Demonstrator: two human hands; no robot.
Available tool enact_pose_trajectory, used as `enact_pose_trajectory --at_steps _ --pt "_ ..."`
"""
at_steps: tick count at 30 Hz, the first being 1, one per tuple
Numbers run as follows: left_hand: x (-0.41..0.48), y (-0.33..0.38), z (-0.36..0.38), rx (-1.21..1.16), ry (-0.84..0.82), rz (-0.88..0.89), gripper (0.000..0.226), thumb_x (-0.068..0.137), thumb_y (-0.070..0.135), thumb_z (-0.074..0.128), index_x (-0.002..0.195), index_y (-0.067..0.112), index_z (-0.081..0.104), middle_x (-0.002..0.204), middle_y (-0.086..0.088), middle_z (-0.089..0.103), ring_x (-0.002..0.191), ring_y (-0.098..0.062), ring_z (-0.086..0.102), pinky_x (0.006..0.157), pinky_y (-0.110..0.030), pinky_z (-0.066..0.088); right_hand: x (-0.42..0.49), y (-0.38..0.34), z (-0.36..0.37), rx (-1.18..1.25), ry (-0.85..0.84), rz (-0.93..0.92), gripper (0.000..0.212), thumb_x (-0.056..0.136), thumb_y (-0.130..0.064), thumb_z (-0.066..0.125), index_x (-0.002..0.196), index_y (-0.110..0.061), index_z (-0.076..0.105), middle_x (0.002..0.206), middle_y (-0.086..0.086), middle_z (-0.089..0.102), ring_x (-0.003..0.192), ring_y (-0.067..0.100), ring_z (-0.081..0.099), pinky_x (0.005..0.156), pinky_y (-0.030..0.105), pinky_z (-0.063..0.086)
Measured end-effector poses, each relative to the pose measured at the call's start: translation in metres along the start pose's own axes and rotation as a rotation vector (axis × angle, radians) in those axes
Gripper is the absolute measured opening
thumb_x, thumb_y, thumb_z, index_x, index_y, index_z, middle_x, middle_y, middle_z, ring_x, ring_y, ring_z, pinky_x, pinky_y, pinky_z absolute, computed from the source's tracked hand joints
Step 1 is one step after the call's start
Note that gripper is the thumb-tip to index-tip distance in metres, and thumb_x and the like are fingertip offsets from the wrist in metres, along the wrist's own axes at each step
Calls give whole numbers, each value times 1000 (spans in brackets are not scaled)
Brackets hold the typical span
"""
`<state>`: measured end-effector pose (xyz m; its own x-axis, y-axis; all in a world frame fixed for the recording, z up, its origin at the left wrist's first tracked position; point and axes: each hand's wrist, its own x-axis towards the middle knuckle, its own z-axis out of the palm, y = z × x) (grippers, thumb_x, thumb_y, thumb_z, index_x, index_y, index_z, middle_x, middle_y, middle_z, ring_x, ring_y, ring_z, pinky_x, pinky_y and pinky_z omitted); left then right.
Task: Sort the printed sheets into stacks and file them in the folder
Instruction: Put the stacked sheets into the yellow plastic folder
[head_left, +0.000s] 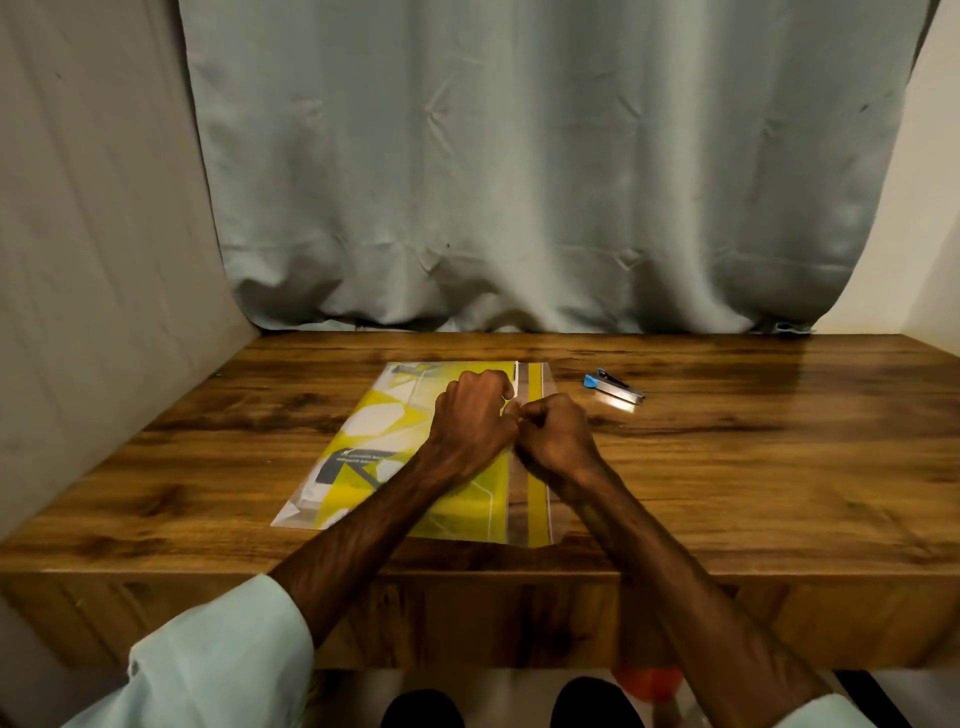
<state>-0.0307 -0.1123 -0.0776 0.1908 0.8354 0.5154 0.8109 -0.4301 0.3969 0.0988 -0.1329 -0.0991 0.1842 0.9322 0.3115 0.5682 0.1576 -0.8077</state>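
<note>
Wooden table (208, 467) bears yellow folder (374, 447) and blue stapler (613, 387).

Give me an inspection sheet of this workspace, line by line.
Surface: wooden table, glossy, with glare beside the stapler.
Job's things: yellow folder lying flat; pale sheets seem to show through it; no loose sheets seen.
Clutter: blue stapler to the right of the folder, apart from it.
Grippers: left hand and right hand, fingers curled, appear to pinch the folder's clear edge strip.
Cables: nothing seen.
Surroundings: grey curtain behind the table; blurred orange object on the floor below.
</note>
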Motion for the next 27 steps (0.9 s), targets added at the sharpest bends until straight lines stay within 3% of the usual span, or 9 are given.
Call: enact_pose_trajectory --at_steps 2,4,6,8,10,15,17,22,27 --pt "1 -6 -2 2 19 33 14 92 32 57 98 26 67 98 1 72 95 -27 67 80 -41 54 8 -2 -5 -96 101 14 25 91 0 62 100 -14 80 101 3 78 93 16 73 83 39 62" --pt "2 -15 -5 7 43 89 18 93 24 61 108 20 69 108 -4 72 105 -29 65 85 -42 53 14 0 -10 -159 125 35 33 89 4 62 114 -13 75 116 5 73 107 20 68 90 42 60" --pt "2 -23 -7 16 4 158 31 94 19 64 124 10 65 127 -10 66 125 -31 55 100 -44 47 16 1 -11 -267 47 -75 32 85 5 61 109 -13 75 112 7 73 105 24 67 85 41 59" --pt "1 -29 -7 58 -128 193 47 100 24 60 141 3 53 150 -16 49 142 -33 39 117 -42 33 16 4 -7 -443 -71 -196 20 80 6 60 77 -11 70 91 15 72 90 33 66 73 35 51" --pt "0 -33 -2 133 -265 208 55 106 32 49 152 3 41 161 -19 34 150 -32 28 122 -35 18 17 8 -4 -547 -146 -219 29 75 6 59 60 -18 55 78 17 68 83 39 64 69 31 40" --pt "-13 -43 12 130 -406 198 56 110 39 34 159 13 30 168 -13 22 156 -24 17 126 -32 12 7 14 -29 -611 35 49 10 87 -16 70 96 -14 68 111 10 63 111 32 56 90 43 52" --pt "-15 -45 17 112 -371 189 55 110 40 34 160 16 30 168 -9 21 156 -21 16 126 -30 11 -5 15 -39 -662 -3 151 23 93 -34 68 105 -14 67 119 12 59 114 31 52 93 42 49" --pt "-15 -47 23 39 -311 138 56 108 40 42 158 15 35 167 -6 27 155 -19 20 124 -29 15 -3 4 -55 -425 -104 286 25 86 -30 79 95 -17 60 95 3 63 83 17 59 61 28 44" --pt "-13 -55 14 -84 -118 91 45 95 27 65 136 14 57 140 -5 57 134 -26 44 110 -39 38 13 5 -65 -336 -164 407 31 78 -25 87 91 -9 63 84 8 67 71 18 62 55 28 44"
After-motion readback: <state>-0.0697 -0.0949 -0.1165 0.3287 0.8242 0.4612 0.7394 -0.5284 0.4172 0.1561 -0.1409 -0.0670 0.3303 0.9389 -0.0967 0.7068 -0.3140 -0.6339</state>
